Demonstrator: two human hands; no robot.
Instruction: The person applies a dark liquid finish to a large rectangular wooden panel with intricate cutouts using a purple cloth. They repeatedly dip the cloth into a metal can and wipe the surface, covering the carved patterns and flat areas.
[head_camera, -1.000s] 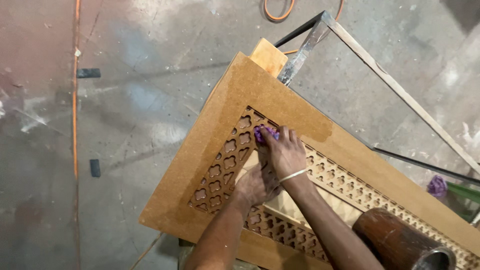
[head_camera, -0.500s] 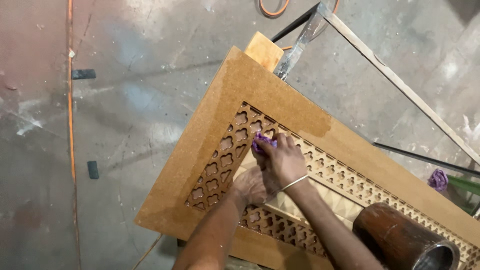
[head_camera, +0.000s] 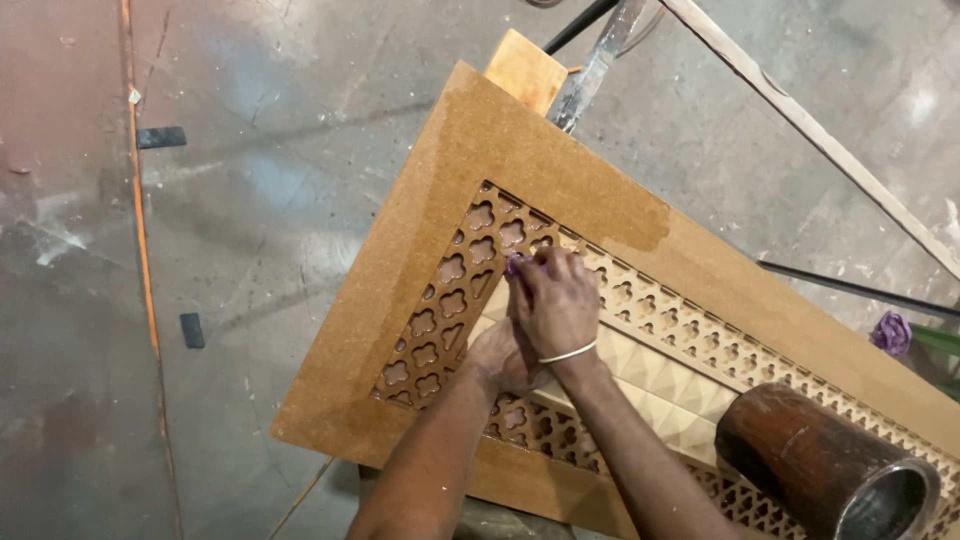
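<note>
While our right hand (head_camera: 556, 300) pinches a purple rag (head_camera: 516, 264) onto the carved lattice panel (head_camera: 450, 270) and our left hand (head_camera: 498, 352) lies flat beside it, only the panel's upper border looks darkened, the rest pale.

A brown cylindrical container (head_camera: 825, 470) with a metal rim stands at lower right. Beyond it, a purple scrap (head_camera: 891, 332) lies on the concrete floor (head_camera: 250, 180); farther up runs a wooden strip (head_camera: 810, 130).
</note>
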